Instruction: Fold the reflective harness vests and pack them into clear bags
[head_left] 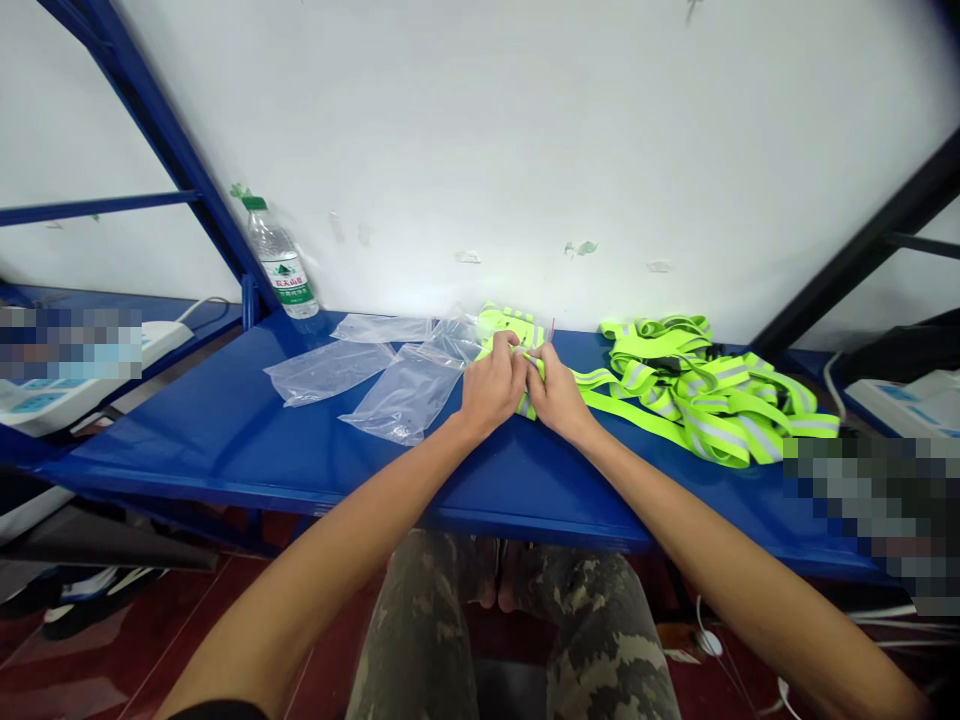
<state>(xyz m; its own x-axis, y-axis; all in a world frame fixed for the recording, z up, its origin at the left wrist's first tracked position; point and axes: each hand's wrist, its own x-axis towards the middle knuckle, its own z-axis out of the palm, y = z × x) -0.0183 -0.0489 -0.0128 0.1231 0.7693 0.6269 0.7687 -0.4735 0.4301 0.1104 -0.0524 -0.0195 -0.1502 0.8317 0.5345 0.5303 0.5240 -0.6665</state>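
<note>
My left hand [491, 385] and my right hand [559, 390] sit close together at the back of the blue table top [225, 460]. Both pinch a folded piece of neon yellow reflective vest [506, 323], and part of it is hidden under my fingers. A neon strap runs from it to a tangled heap of reflective vests [712, 395] on my right. Left of my left hand lie several clear plastic bags [405, 395], the nearest almost touching my wrist.
A plastic water bottle [281, 262] stands against the white wall [480, 140] behind the bags. Blue steel shelf uprights [161, 140] rise at the left, and a dark one [862, 240] at the right. White electrical units [892, 400] sit at both table ends, with cables below.
</note>
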